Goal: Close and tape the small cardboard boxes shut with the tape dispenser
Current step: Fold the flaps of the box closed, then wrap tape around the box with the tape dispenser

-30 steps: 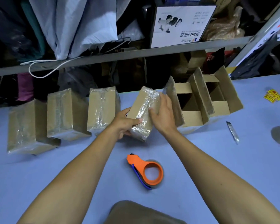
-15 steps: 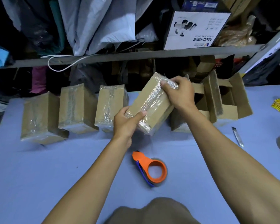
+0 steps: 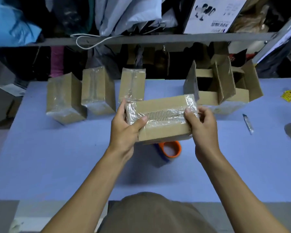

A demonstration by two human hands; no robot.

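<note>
Small brown cardboard box w/ clear tape along its seam [image 3: 161, 121] held lengthwise above blue table [image 3: 57, 165], mid-surface. Left hand [image 3: 124, 130] gripping left end, thumb on tape; right hand [image 3: 202, 125] pinching right end. Orange tape dispenser [image 3: 170, 148] below box, partly hidden. Three taped boxes [image 3: 97, 91] along far edge.

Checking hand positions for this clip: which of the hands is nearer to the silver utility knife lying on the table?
Right. The right hand grips the right end of the held box, on the side toward the utility knife. The left hand grips the box's far end.
</note>
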